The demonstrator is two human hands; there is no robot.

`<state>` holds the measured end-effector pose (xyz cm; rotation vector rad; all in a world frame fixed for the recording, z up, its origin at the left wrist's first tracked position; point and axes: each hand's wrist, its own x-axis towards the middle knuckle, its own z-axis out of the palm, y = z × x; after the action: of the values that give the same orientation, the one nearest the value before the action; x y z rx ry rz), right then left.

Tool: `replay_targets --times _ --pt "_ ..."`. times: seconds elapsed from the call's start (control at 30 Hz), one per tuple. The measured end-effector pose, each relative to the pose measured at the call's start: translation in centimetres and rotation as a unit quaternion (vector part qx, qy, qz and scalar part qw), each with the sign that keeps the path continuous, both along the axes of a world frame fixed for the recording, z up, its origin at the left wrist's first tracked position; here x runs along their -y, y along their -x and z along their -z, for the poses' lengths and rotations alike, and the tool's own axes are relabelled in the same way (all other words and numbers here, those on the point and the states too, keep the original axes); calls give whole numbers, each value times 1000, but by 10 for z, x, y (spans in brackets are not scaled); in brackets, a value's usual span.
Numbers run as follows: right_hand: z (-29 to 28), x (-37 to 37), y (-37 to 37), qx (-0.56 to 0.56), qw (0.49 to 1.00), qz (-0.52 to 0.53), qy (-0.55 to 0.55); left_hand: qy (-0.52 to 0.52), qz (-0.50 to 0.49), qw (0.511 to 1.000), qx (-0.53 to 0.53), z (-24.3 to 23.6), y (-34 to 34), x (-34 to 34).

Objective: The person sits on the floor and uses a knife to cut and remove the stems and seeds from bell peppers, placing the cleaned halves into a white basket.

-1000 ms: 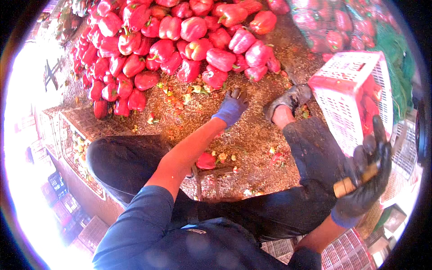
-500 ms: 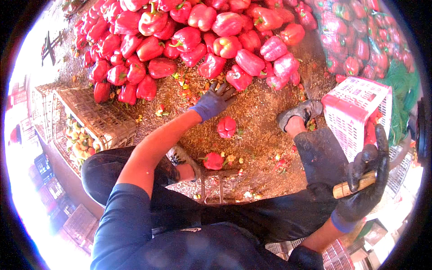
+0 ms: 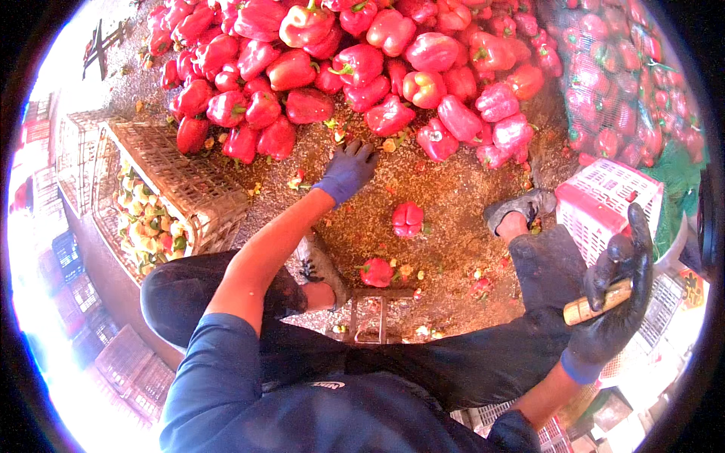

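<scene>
My left hand [image 3: 348,172], in a dark glove with a blue cuff, reaches over the littered floor just short of the pile of red bell peppers [image 3: 310,106]. Its fingers are stretched forward, slightly apart, and nothing shows in them. My right hand [image 3: 615,302], also gloved, is out to the right with the wooden handle of a knife [image 3: 585,308] in its palm; a curved grey blade seems to reach past the hand, though it is hard to make out. Between my feet lie a loose red pepper [image 3: 408,219] and another pepper [image 3: 376,272].
At left a tipped wicker-like crate [image 3: 177,185] holds pepper cores [image 3: 143,223]. By my right foot stands a red and white plastic crate [image 3: 604,200]. Net sacks of peppers [image 3: 604,90] rise behind it. A small metal-framed stool [image 3: 383,294] shows between my legs.
My left hand has drawn left, away from the pepper it was next to at the pile's edge. My right hand keeps its hold on the knife. The whole view has shifted slightly.
</scene>
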<state>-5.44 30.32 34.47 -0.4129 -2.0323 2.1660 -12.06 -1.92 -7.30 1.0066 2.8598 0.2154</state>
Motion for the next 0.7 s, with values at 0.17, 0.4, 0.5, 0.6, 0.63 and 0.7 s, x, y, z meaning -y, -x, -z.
replay_targets --times 0.17,0.4,0.5,0.6,0.63,0.7 --pt "4 27 5 -3 1000 -15 -3 -58 -11 998 27 -15 -3 -9" --pt "17 33 4 33 970 -22 -238 30 23 999 -9 -12 17 -34" --pt "14 35 10 31 992 -1 -122 0 11 1000 19 -7 15 -26" --pt "9 43 15 19 999 -9 -47 31 20 999 4 2 10 -5" --pt "9 44 16 13 998 -23 -57 49 21 999 8 3 7 2" --pt "10 48 15 18 997 -33 -62 42 -18 996 77 -3 2 13"
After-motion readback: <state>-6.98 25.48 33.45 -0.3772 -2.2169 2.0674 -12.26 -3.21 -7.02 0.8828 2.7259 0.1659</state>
